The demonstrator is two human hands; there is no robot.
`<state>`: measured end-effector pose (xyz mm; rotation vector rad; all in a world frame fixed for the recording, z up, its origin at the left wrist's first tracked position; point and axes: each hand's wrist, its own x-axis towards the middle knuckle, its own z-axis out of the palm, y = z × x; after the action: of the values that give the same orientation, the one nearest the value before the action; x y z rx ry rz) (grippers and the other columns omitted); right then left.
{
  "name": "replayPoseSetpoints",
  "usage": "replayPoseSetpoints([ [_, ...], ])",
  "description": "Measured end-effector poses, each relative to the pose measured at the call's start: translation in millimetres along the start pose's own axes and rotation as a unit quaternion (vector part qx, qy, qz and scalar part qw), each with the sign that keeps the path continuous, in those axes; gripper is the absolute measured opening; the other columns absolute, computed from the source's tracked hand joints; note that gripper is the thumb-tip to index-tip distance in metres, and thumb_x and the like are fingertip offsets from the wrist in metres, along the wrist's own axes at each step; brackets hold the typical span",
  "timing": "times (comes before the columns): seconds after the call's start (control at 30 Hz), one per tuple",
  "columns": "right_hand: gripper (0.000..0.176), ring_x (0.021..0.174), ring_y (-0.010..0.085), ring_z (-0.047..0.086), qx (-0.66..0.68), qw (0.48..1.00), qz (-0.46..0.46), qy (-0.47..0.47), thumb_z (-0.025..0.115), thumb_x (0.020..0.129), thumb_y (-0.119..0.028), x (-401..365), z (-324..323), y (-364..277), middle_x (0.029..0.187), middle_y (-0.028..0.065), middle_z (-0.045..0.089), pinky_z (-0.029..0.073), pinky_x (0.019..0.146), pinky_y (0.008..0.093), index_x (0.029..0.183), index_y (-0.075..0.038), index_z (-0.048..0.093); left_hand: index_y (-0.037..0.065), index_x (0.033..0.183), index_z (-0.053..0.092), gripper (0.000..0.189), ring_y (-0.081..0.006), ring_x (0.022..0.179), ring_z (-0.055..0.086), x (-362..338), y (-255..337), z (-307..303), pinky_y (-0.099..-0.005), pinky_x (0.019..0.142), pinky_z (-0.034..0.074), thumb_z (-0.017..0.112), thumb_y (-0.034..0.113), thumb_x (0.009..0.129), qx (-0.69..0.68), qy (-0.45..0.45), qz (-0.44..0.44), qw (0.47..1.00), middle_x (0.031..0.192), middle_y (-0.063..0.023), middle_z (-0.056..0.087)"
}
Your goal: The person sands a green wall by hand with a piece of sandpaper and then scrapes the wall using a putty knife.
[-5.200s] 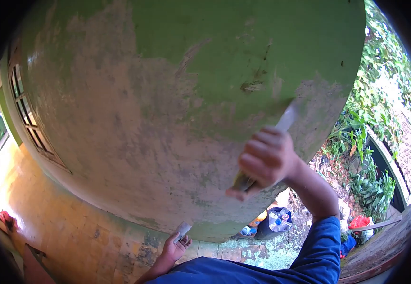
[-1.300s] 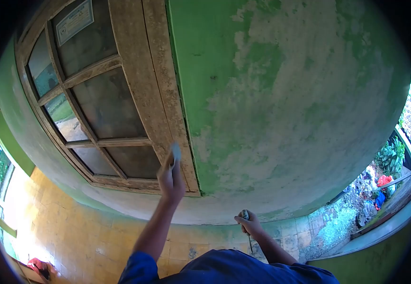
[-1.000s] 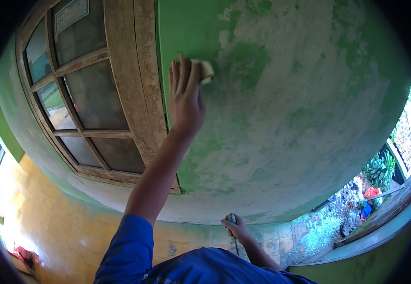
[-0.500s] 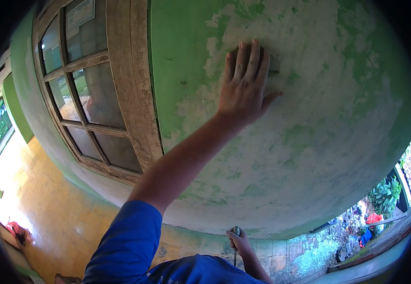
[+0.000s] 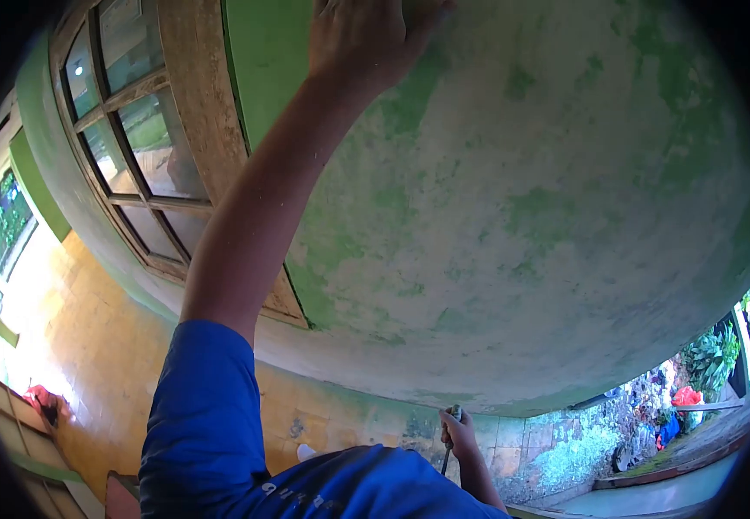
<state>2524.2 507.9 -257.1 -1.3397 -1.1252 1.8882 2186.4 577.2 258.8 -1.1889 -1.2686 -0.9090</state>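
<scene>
My left hand (image 5: 366, 36) is high up on the wall (image 5: 461, 251), its back toward me and its thumb stretched out to the right. The frame's top edge cuts off the other fingers, and whatever lies under the palm is hidden. Patchy green paint and bare pale plaster cover the wall. Low down, close to the wall's foot, my right hand (image 5: 461, 434) is closed round a hand tool (image 5: 455, 412) with a rounded handle and a thin dark shaft pointing down. The tool's lower end is hidden behind my blue shirt (image 5: 357, 480).
A worn wooden window frame (image 5: 197, 91) with glass panes is set in the wall at left. Yellowish floor tiles (image 5: 124, 346) run along below. A red item (image 5: 42, 400) lies at far left. Plants (image 5: 710, 356) and a cluttered heap (image 5: 651, 415) are at right.
My left hand has slid up the wall and slightly left, so its fingers have left the view. The camera view has shifted. My right hand still grips the tool, now slightly tilted.
</scene>
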Motion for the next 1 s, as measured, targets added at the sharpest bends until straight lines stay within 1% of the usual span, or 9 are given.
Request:
replayPoseSetpoints([
  [0.13,0.016,0.036,0.0098,0.043,-0.034,0.999,0.018,-0.007,0.065,0.08,-0.015,7,-11,0,0.058,0.0015,0.048,0.033,0.035,0.025,0.077,-0.005,0.053,-0.006,0.141,0.012,0.076,-0.038,0.137,0.01,-22,3,-1,-0.0438,0.113,0.011,0.043,0.043,0.091,0.007,-0.02,-0.004,1.0,0.147,-0.0246,0.012],
  [0.33,0.016,0.036,0.0105,0.042,-0.025,0.999,-0.001,-0.036,0.063,0.082,-0.015,21,-7,-12,0.057,0.0012,0.047,0.032,0.035,0.0261,0.075,-0.007,0.052,-0.005,0.141,0.013,0.072,-0.0368,0.138,0.009,-53,8,-8,-0.043,0.113,0.012,0.045,0.038,0.092,0.015,-0.061,0.002,0.998,0.148,-0.0244,0.012],
  [0.53,0.016,0.036,0.0106,0.042,-0.029,0.998,-0.001,-0.056,0.064,0.082,-0.015,25,0,-10,0.057,0.0018,0.048,0.032,0.035,0.0262,0.075,-0.006,0.053,0.0,0.143,0.009,0.075,-0.0363,0.138,0.008,-116,23,-16,-0.0473,0.112,0.01,0.051,0.032,0.09,-0.049,-0.147,-0.042,0.987,0.149,-0.0209,0.008],
  [0.6,0.016,0.036,0.0106,0.042,-0.03,0.998,0.001,-0.058,0.064,0.082,-0.015,26,0,-8,0.057,0.0018,0.048,0.032,0.035,0.0263,0.076,-0.006,0.053,-0.002,0.142,0.01,0.091,-0.042,0.137,0.004,-151,24,-8,-0.0524,0.11,0.009,0.044,0.06,0.085,-0.043,-0.182,-0.039,0.982,0.146,-0.0297,0.005],
  [0.67,0.014,0.037,0.0091,0.043,-0.025,0.997,0.012,-0.066,0.064,0.082,-0.015,25,0,-5,0.058,0.001,0.048,0.032,0.035,0.0251,0.078,-0.005,0.054,-0.004,0.142,0.006,0.092,-0.043,0.137,0.004,-183,41,-11,-0.0538,0.109,0.01,0.043,0.059,0.086,-0.044,-0.207,-0.051,0.976,0.146,-0.0309,0.005],
  [0.77,0.014,0.037,0.0091,0.043,-0.027,0.997,0.024,-0.074,0.064,0.082,-0.015,22,1,-6,0.058,0.0011,0.048,0.033,0.035,0.0249,0.078,-0.006,0.054,-0.007,0.14,0.011,0.089,-0.041,0.137,0.006,-233,69,-14,-0.0534,0.11,0.011,0.039,0.059,0.087,-0.042,-0.261,-0.085,0.961,0.147,-0.0277,0.007],
  [0.87,0.014,0.037,0.0091,0.043,-0.034,0.997,0.026,-0.062,0.064,0.082,-0.015,24,-1,-5,0.058,0.0011,0.048,0.033,0.035,0.0248,0.078,-0.006,0.054,-0.008,0.139,0.012,0.088,-0.0434,0.137,0.006,-284,98,-14,-0.0564,0.108,0.011,0.043,0.056,0.087,-0.082,-0.315,-0.121,0.938,0.146,-0.0295,0.008],
  [0.93,0.015,0.037,0.0097,0.043,-0.041,0.997,0.022,-0.063,0.064,0.082,-0.016,25,-3,-6,0.058,0.0012,0.048,0.033,0.035,0.0252,0.077,-0.006,0.053,-0.01,0.138,0.007,0.093,-0.0469,0.136,0.001,-315,118,-13,-0.0566,0.108,0.007,0.044,0.056,0.086,-0.092,-0.395,-0.129,0.905,0.144,-0.0335,0.003],
  [1.0,0.016,0.037,0.0102,0.043,-0.049,0.997,0.018,-0.065,0.064,0.082,-0.017,23,-4,-6,0.058,0.0013,0.048,0.034,0.035,0.0256,0.077,-0.006,0.053,-0.01,0.138,0.007,0.092,-0.0467,0.136,0.001,-340,135,-15,-0.0567,0.108,0.006,0.045,0.055,0.086,-0.105,-0.42,-0.136,0.891,0.144,-0.0334,0.003],
])
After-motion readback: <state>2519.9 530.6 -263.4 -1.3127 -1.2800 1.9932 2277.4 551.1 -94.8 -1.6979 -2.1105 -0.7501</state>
